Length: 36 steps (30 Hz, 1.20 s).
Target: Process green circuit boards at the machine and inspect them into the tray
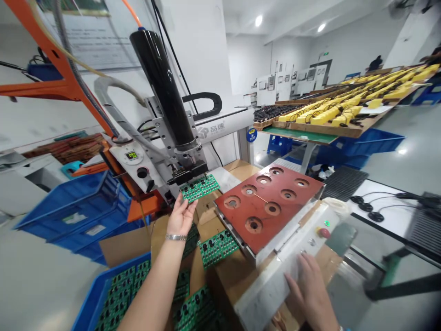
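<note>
My left hand [181,216], a metal-banded bracelet on its wrist, reaches forward with its fingers and thumb closed on the near edge of a green circuit board [201,188]. That board lies just under the head of the machine [188,172]. My right hand [312,289] rests on the white front panel [268,289], its thumb and fingers apart and nothing seen in them, close to a small switch. Between the hands sits a red-brown fixture plate [270,225] with several round recesses. Another circuit board [218,248] lies on cardboard left of the plate.
A blue bin [86,303] full of circuit boards stands at lower left, with more boards [196,310] beside it. Stacked blue crates [79,207] are at left. A red button [324,233] sits on the panel. Yellow units [320,112] cover tables behind, at right.
</note>
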### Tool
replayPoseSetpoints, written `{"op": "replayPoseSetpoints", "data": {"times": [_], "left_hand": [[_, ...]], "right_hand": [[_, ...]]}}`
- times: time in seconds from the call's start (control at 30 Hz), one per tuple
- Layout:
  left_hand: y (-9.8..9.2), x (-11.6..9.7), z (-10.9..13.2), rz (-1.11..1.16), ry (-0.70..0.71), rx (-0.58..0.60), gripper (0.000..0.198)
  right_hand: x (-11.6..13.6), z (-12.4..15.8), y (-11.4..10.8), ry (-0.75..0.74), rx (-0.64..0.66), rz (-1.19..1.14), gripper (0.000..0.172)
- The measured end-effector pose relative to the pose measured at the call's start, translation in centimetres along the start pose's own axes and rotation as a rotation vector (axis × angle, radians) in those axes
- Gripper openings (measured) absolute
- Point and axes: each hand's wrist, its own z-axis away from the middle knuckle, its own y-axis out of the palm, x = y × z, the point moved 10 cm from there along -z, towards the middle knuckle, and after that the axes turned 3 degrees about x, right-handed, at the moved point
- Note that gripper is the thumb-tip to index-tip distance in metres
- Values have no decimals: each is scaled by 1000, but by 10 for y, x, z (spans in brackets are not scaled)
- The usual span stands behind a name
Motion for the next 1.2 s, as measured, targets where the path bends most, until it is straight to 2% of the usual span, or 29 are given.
{"op": "replayPoseSetpoints", "data": {"times": [0.4, 0.93, 1.2], "left_hand": [[-6, -3, 4, -27, 3, -7, 20], [1, -3, -1, -60, 12, -8, 21], [-2, -6, -4, -54, 26, -1, 22]], "right_hand": [[2, 0, -1, 14, 14, -3, 61], [2, 0, -2, 28, 14, -5, 58], [3, 0, -2, 21, 7, -6, 58]]}}
